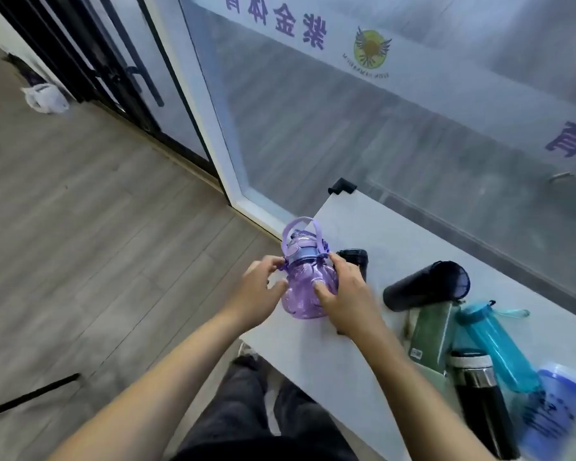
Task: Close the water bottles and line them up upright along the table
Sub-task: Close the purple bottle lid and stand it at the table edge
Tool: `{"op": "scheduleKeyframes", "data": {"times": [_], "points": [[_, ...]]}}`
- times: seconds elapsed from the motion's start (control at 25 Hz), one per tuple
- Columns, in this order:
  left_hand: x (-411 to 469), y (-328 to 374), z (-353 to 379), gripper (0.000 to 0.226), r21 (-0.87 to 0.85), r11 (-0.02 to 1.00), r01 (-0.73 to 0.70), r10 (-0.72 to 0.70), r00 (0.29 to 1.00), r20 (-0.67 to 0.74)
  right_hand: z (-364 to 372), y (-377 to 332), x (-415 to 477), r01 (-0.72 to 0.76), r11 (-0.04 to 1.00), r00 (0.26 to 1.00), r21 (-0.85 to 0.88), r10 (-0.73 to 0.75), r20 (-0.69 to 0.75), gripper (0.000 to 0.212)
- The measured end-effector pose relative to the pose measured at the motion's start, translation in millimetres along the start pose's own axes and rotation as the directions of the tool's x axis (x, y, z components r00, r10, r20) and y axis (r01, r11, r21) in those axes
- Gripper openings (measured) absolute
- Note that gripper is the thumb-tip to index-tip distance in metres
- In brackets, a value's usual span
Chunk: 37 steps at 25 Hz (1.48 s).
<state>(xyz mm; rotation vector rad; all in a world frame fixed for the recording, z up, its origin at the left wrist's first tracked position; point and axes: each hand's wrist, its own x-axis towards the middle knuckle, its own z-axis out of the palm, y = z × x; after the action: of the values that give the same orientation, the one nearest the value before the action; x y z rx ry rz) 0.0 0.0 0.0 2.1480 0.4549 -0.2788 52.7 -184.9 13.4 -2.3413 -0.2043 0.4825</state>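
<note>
A round purple bottle [302,296] with a lilac lid and carry strap stands upright at the left end of the white table [396,234]. My left hand [259,289] clasps its left side near the lid. My right hand [345,291] grips its right side, thumb on the front. Just behind my right hand stands a black bottle [354,259], partly hidden. To the right lie a black bottle [424,289] on its side with its mouth open, a green bottle [431,331], a teal bottle [494,344], a black flask [482,404] with a steel band, and a blurred blue bottle [556,414].
A glass wall with purple lettering runs right behind the table. The table's left edge drops to a grey wood floor, where my legs stand. A black clamp [341,186] sits on the table's far corner. A white bag [45,98] lies by the door.
</note>
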Motion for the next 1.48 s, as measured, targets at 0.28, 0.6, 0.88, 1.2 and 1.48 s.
{"op": "scheduleKeyframes", "data": {"times": [0.28,0.6,0.88,1.2,1.48], "points": [[99.5,-14.7,6.2,0.049,-0.079,0.943,0.324,-0.303,0.932,0.197,23.7,-3.5,64.0,-0.186,0.981,0.974,-0.064,0.192,0.119,0.062],[138.4,-22.8,18.9,0.032,-0.345,0.670,0.657,-0.509,0.745,0.430,50.2,0.8,90.6,-0.391,0.919,0.912,0.040,0.382,0.152,0.066],[147.1,-1.3,7.3,0.025,-0.530,0.595,0.604,-0.462,0.797,0.390,55.5,-4.1,99.6,-0.332,0.886,0.929,0.323,0.367,-0.051,0.040],[155.4,34.9,-13.9,0.024,-0.584,0.809,0.068,-0.012,0.995,0.099,26.4,-23.7,102.8,-0.077,0.733,0.831,0.676,0.422,-0.364,0.026],[136.4,29.8,-16.3,0.021,-0.412,0.907,-0.085,0.123,0.990,0.066,37.6,-13.1,77.1,-0.065,0.685,0.887,0.726,0.373,-0.272,0.061]]}}
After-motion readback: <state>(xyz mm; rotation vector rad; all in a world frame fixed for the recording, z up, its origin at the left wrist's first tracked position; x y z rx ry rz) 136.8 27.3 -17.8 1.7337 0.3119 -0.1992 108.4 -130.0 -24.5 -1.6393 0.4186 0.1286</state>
